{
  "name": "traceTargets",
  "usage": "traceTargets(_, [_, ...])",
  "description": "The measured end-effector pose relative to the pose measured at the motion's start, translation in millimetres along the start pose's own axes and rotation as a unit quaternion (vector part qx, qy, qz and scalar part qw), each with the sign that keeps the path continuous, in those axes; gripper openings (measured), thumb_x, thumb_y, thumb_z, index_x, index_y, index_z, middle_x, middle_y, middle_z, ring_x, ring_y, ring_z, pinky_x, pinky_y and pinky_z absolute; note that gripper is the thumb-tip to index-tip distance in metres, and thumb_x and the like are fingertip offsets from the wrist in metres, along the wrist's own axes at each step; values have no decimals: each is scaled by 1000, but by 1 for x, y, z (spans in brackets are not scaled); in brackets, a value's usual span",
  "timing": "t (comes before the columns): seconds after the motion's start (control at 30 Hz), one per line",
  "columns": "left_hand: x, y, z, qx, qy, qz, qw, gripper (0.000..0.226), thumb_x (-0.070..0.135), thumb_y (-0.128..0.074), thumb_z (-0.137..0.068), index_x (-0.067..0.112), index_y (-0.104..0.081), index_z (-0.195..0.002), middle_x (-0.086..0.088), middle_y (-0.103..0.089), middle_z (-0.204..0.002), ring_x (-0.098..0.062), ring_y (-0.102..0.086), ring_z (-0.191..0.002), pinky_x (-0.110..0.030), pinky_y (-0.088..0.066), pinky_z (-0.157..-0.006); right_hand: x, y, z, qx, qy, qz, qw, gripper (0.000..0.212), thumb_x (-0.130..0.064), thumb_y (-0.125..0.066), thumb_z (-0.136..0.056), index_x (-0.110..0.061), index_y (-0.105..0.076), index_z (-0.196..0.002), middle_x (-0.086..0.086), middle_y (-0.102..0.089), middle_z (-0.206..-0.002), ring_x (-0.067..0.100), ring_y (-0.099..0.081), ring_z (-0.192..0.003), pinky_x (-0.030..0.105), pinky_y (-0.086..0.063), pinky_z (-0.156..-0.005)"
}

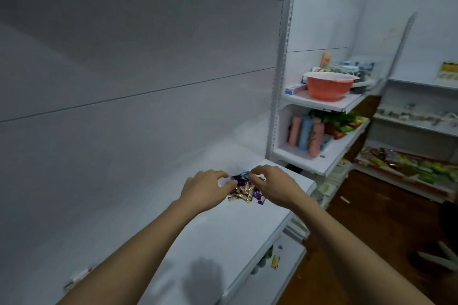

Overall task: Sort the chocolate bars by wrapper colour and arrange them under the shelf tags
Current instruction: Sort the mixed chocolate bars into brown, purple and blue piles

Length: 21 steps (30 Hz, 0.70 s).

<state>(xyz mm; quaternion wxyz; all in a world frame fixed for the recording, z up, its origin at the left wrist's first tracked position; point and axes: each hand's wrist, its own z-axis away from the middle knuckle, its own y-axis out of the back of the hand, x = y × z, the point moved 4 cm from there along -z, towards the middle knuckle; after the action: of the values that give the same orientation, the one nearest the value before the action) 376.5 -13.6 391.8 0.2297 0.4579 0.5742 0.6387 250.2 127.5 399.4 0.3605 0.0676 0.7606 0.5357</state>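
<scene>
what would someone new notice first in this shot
Both arms reach to the middle of a bare white shelf, where the left hand and right hand close in on a small mixed pile of chocolate bars in gold and purple wrappers. Further right, on a higher shelf, sits a coral pink bowl.

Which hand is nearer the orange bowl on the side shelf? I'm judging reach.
The right hand is nearer: it sits at the right edge of the chocolate bar pile, below the orange bowl. The left hand is across the pile, farther away.
</scene>
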Motion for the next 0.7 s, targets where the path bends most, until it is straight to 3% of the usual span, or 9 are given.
traceTargets(0.17, [52, -16, -38, 6, -14, 12, 1000, 53, 69, -37, -90, 37, -57, -128, 9, -58, -132, -17, -52, -120, -38, -43, -97, 72, 40, -10, 31, -3, -21, 999, 37, -50, -42, -94, -28, -67, -111, -8, -65, -119, 15, -58, -105, 38, -50, -87])
traceTargets(0.4, [108, -44, -86, -7, -36, -7, 999, 48, 65, -38, -92, 37, -58, -125, 10, -59, -130, -16, -52, -117, -38, -43, -96, 145, 38, -28, 12, -37, -5, 999, 44, -53, -40, -94, -28, -63, -121, -8, -61, -127, 14, -54, -115, 41, -48, -94])
traceTargets(0.7, [126, -103, -162, -11, -13, 5, 1000, 47, 64, -40, -90, 36, -61, -122, 10, -63, -123, -16, -57, -110, -36, -45, -86, 209, 28, -78, -17, -26, 8, 1000, 45, -51, -41, -95, -25, -60, -126, -4, -59, -130, 17, -49, -122, 42, -45, -98])
